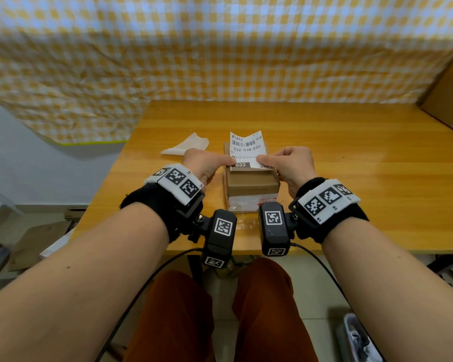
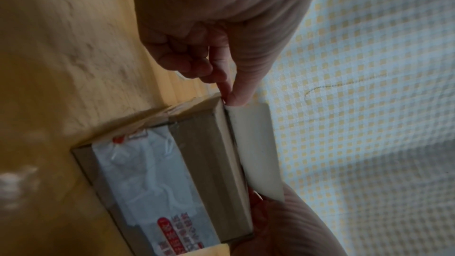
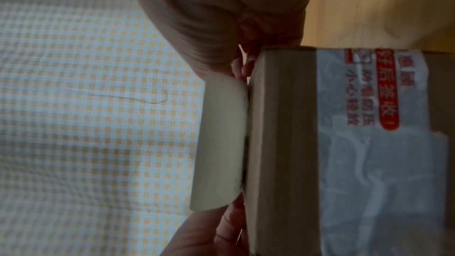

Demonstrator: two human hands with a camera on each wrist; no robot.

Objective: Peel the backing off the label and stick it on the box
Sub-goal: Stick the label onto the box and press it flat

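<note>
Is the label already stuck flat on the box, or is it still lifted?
Still lifted. Both hands pinch the label's near edge at the box top, and the far part stands up in the air.

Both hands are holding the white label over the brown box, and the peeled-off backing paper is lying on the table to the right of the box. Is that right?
Almost. Both the left hand and right hand do hold the label over the box, but the head view shows the backing paper lying on the table to the left of the box, not the right.
</note>
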